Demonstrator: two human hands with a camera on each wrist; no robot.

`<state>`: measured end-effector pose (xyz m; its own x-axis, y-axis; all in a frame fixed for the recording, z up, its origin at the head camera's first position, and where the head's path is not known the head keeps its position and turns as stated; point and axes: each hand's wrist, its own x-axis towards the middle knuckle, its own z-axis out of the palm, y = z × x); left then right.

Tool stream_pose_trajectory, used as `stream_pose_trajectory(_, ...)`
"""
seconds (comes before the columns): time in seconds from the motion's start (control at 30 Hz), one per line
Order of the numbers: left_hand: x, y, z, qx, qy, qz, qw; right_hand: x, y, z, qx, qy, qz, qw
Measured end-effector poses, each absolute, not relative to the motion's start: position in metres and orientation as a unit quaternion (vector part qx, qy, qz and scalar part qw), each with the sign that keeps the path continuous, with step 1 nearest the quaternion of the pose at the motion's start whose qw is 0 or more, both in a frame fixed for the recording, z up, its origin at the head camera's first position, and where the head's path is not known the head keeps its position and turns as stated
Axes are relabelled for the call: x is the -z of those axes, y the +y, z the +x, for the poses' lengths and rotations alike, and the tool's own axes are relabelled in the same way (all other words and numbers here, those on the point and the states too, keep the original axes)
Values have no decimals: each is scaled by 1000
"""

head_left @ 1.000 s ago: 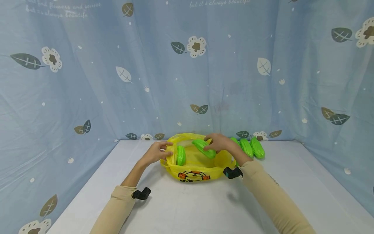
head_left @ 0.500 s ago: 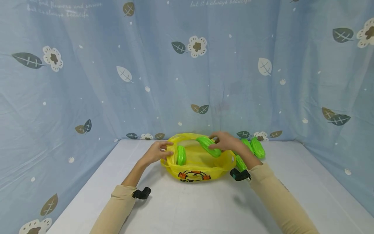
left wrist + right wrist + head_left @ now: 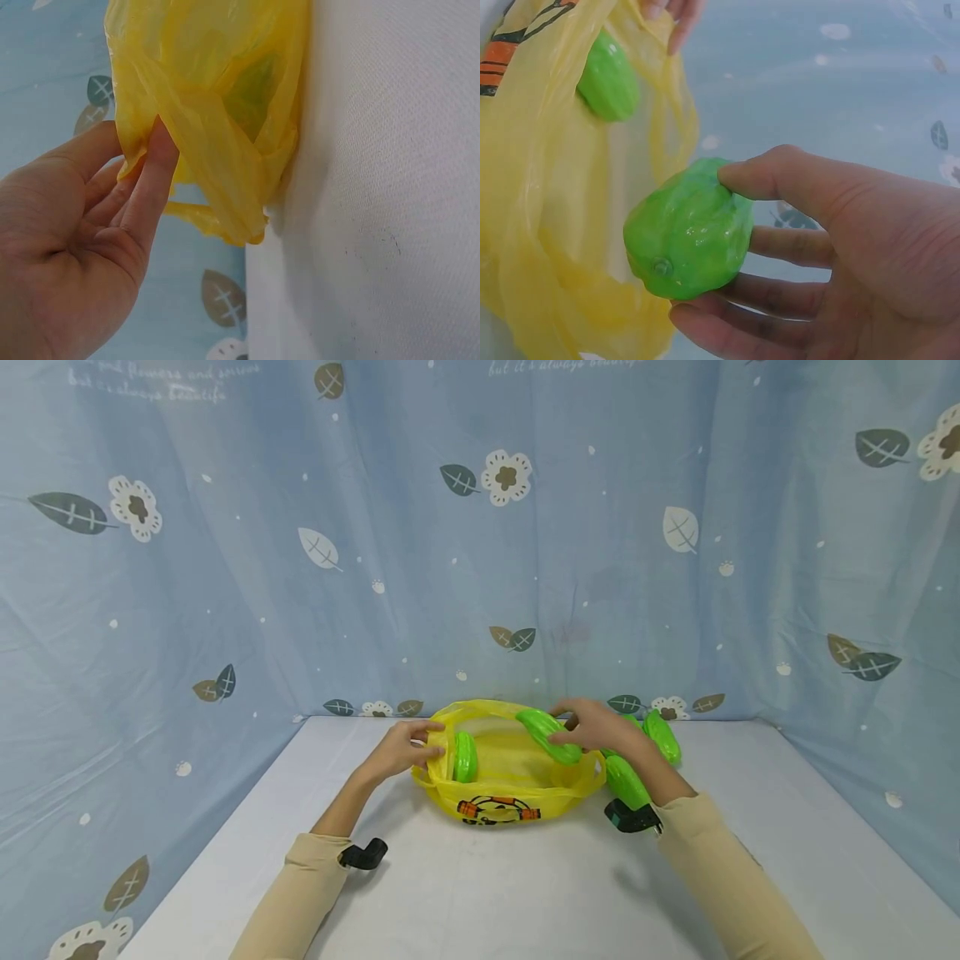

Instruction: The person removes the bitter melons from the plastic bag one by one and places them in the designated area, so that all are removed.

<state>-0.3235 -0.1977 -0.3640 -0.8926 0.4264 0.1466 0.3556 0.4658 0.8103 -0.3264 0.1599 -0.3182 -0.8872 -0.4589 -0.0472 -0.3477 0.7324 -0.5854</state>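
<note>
A yellow plastic bag (image 3: 506,760) with a cartoon print lies on the table, its mouth spread wide. My left hand (image 3: 397,752) pinches the bag's left rim between thumb and fingers; the left wrist view shows this hand (image 3: 90,225) on the thin plastic (image 3: 217,150). Inside, near that rim, sits a glossy green bitter melon (image 3: 466,757). Over the right part of the mouth, my right hand (image 3: 596,727) holds another ridged bitter melon (image 3: 546,735) by its side. In the right wrist view, thumb and fingers are around this bitter melon (image 3: 694,232), its stem end facing the camera.
More bitter melons lie on the white table (image 3: 480,885) right of the bag: one (image 3: 627,782) close to its rim, another (image 3: 662,737) farther back. My right forearm partly covers them. A blue patterned curtain (image 3: 570,568) hangs behind and along the sides.
My right hand has moved right with the bitter melon, from over the bag's middle towards its right rim. A bitter melon beside the bag has come into fuller view. My left hand stays put.
</note>
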Motion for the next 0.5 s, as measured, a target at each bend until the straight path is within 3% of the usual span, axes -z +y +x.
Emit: stream_pose_trajectory(0.5, 363, -197, -322, -465, 854, 229, 44, 322, 179, -314, 295, 928, -217, 68)
